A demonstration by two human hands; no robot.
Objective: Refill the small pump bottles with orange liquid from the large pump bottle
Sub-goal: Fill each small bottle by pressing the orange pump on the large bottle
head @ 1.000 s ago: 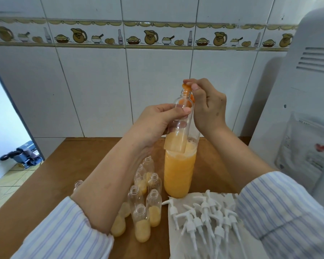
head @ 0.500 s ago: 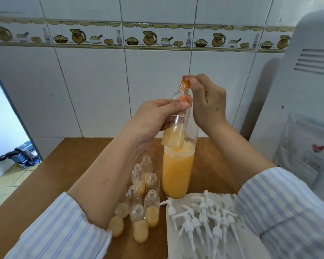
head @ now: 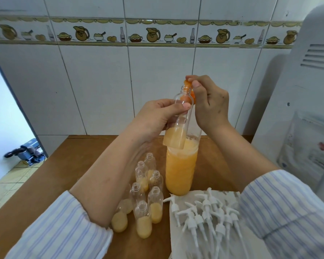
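My left hand (head: 157, 118) grips a small clear bottle (head: 177, 135), lifted and slightly tilted, with orange liquid in its lower third. Its open mouth meets the orange pump nozzle (head: 187, 83) of the large bottle (head: 181, 171), which stands behind it on the wooden table, about two-thirds full of orange liquid. My right hand (head: 208, 101) holds the orange pump head, fingertips on top. Several small open bottles (head: 148, 199), each partly filled, stand in a cluster at the large bottle's left.
Several white pump tops (head: 206, 214) lie on a white paper sheet (head: 180, 243) at the front right. A white appliance (head: 297, 109) with a pouch (head: 310, 146) on it stands at the right. The tiled wall is close behind the wooden table (head: 67, 165).
Both hands and the small bottle keep nearly the same pose at the pump head. My right fingers have pressed slightly lower on the pump. The liquid level in the small bottle looks about the same.
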